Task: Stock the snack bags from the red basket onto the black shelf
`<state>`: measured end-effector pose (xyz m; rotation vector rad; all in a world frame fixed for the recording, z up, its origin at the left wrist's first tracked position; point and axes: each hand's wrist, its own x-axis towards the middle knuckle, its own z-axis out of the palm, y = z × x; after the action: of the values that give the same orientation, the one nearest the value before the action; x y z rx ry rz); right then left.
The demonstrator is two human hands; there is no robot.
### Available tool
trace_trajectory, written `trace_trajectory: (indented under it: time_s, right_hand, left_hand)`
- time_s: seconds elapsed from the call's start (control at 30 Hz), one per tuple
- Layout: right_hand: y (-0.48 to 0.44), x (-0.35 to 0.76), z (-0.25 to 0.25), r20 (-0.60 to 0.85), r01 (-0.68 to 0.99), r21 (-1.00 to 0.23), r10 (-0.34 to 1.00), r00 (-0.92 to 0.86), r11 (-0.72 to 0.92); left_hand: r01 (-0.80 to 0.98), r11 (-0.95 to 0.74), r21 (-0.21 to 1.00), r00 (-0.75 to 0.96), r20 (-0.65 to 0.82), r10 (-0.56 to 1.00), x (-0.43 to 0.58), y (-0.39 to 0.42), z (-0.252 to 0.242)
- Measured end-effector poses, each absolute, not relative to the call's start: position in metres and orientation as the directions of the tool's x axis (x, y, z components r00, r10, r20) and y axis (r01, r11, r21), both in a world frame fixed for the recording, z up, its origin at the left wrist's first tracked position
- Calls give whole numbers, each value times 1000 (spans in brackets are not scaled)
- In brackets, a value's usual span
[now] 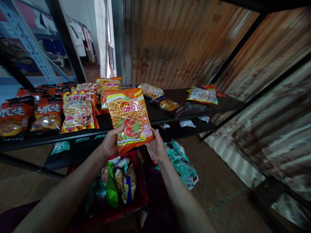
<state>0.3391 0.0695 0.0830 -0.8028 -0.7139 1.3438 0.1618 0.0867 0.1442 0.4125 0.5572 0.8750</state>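
Observation:
Both my hands hold up an orange snack bag [130, 118] printed with thin sticks, upright in front of a black shelf [194, 108]. My left hand [110, 142] grips its lower left corner, and my right hand [156, 147] grips its lower right edge. A matching orange bag [109, 85] stands on the shelf just behind it. Left of it stand a prawn-cracker bag [79, 111] and dark orange bags [47, 113]. Below my hands sits a red basket [141, 197] with several mixed snack packets.
Clear packets of snacks [152, 90] and a flat colourful packet [202, 95] lie on the shelf to the right. Teal bags [183, 163] lie on the floor by the basket. A lower black shelf holds small white packets [187, 123]. Corrugated metal walls stand behind and right.

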Motion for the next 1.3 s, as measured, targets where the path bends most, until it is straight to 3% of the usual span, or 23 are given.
trace_trajectory:
  time_s: [0.1, 0.23, 0.33, 0.5, 0.8, 1.07, 1.3]
  right_hand:
    - [70, 340, 82, -41, -642, -764, 998, -54, -66]
    - [68, 339, 79, 0, -648, -758, 994, -112, -73]
    - [69, 340, 79, 20, -661, -749, 996, -82, -39]
    - [69, 343, 79, 26, -642, -766, 998, -61, -19]
    - [70, 339, 79, -19, -596, -803, 1000, -14, -24]
    - [71, 348, 84, -14, -577, -817, 1000, 19, -1]
    - [80, 371, 84, -35, -564, -820, 975, 221, 98]
  left_hand:
    - [-545, 642, 539, 554, -344, 758, 160, 87, 138]
    - [-482, 644, 594, 523, -395, 756, 162, 87, 140]
    - [-467, 542, 699, 403, -377, 834, 166, 89, 142]
    - [-473, 238, 849, 166, -180, 970, 170, 91, 141]
    - [-465, 196, 863, 59, -191, 980, 172, 91, 134]
    - [-475, 162, 865, 17, -175, 984, 181, 96, 132]
    - [-422, 193, 886, 235, -99, 967, 204, 99, 142]
